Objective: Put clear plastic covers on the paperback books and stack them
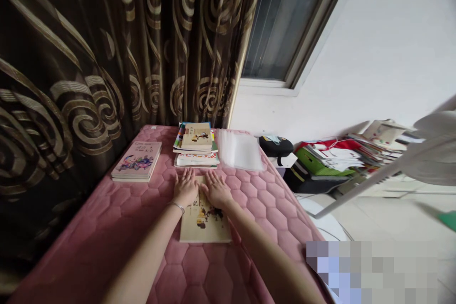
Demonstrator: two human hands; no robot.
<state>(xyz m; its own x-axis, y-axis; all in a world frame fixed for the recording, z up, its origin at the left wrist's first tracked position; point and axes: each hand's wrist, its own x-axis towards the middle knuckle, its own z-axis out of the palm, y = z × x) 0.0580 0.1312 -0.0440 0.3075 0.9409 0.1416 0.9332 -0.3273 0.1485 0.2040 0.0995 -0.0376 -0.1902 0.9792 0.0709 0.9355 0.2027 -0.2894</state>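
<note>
A cream-coloured paperback book [204, 228] with dark and yellow drawings lies flat on the pink quilted surface [199, 270] in front of me. My left hand [185, 189] rests on its upper left part, fingers stretched out, with a bracelet at the wrist. On the upper right part lies my right hand [216, 191], palm down with the fingers apart. The hands cover the top of the cover. Just beyond them stands a stack of books [195, 140], topped by another cream book. Clear plastic sleeves [240, 150] lie right of that stack.
Pink-covered books [138, 161] are piled at the left. A patterned dark curtain [153, 47] hangs behind. To the right are a black case [276, 146], a green box with papers [322, 161] and a white standing fan [359, 185] close to the pink edge.
</note>
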